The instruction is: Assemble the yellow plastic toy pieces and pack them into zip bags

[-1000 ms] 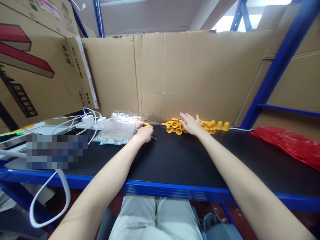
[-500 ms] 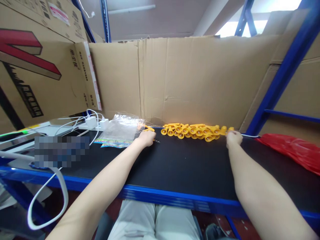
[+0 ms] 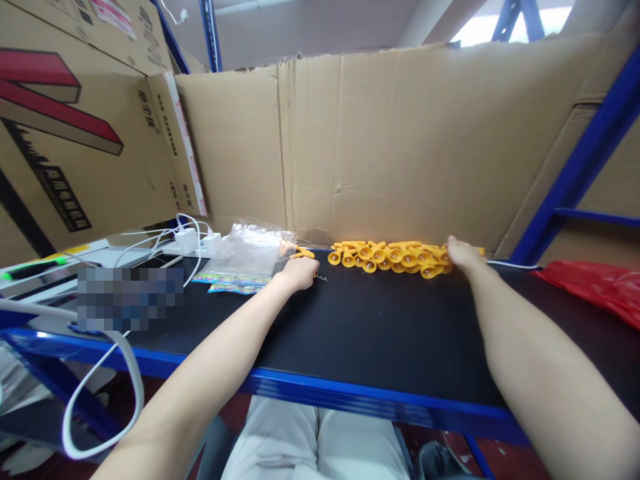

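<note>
Yellow cup-ended pcs (image 3: 395,256) lie piled in a long row btwn the two hands, at the back of the black tabletop (image 3: 375,340), cups mostly facing the person. Hands well apart from each other. Left hand (image 3: 301,272) is curled at the row's L side, w/ yellow-orange bits (image 3: 303,254) showing just past its knuckles & a small wire coil (image 3: 323,278) just R of it; can't tell if it grips any. Right hand (image 3: 465,257) is at the row's R end, thumb side up; its fingers are hidden, so can't tell if clamped or just resting.

Clear plastic bags (image 3: 245,260) w/ a coloured strip lie just L of left hand; farther L, white plugs (image 3: 187,241). Red plastic (image 3: 593,283) lies R of right hand, cut off at pic edge. Behind both hands stands a cardboard panel (image 3: 410,147); big printed box (image 3: 45,127) far L of left hand, also cut off. Blue post (image 3: 580,160) slants up beyond right hand; blue table edge (image 3: 360,397) runs nearer than both hands, above the person's pale trousers (image 3: 320,443). Pixelated patch (image 3: 130,299) L of left hand: contents unreadable.
</note>
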Demonstrator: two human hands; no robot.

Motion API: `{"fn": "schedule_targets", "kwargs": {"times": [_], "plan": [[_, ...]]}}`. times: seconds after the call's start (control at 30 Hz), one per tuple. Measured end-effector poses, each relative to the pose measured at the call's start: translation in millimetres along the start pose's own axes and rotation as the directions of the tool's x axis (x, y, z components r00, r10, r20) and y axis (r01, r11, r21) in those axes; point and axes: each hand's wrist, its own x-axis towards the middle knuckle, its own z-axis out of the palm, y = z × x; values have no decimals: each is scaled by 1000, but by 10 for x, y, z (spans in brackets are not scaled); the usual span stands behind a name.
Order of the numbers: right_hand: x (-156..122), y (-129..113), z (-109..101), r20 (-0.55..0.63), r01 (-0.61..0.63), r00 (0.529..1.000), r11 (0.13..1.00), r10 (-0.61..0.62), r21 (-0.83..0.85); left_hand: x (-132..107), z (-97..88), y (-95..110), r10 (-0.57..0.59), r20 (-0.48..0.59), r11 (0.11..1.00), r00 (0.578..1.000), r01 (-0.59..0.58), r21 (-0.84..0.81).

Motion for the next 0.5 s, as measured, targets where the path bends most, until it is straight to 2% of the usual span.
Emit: {"fn": "schedule_targets", "kwargs": {"times": [0.07,0.13,0.27,0.4,0.5], "plan": [[-29,0,-90,75,-113,990,992,117,-53,3,3,-2,-3,4,1000,1000,3,6],[-88,8,-185,98,-185,976,977,195,-105,4,4,0,-1,3,1000,1000,1,8],[-286,29,-295,27,-192,980,968,199,-163,-3,-3,22,20,-17,1000,1000,-20,8],[-521,2,-300,-89,-218,975,960,205,-173,-18,-22,58,40,-35,999,999,-40,17],[-651,-56,-310,-119,-263,962,952,246,-157,-29,-37,88,65,-56,998,996,-64,22]]}}
